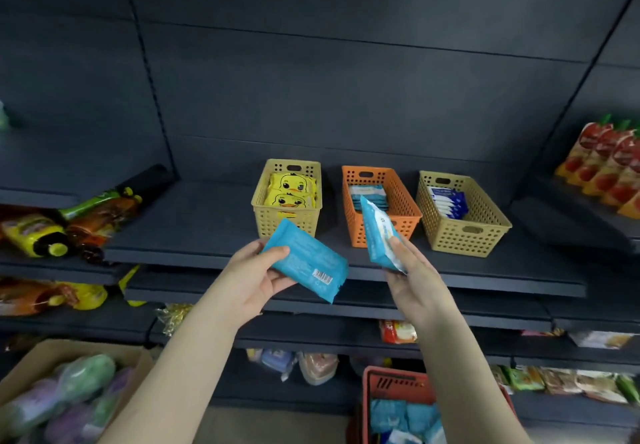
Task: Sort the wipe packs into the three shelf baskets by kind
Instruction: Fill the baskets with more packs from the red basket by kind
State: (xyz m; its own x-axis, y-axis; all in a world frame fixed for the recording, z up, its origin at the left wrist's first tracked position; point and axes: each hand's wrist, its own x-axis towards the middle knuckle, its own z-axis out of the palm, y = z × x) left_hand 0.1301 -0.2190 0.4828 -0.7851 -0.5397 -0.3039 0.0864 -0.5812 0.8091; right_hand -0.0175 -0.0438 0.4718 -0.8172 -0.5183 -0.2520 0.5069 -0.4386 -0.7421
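The left hand [256, 279] grips a blue pack [304, 260] by its near end, thumb on top and fingers curled beneath, barcode side up, just in front of the shelf [194, 229] edge below the left basket [277, 224], which holds duck packs [292, 191]. The right hand [412, 277] pinches a second pack [379, 232] by its lower end, tilted upright at the front of the orange basket [401, 201], where pale packs [369, 194] lie. The right basket [460, 239] holds dark blue packs [446, 201]. A red basket [398, 384] below holds loose packs [405, 416]
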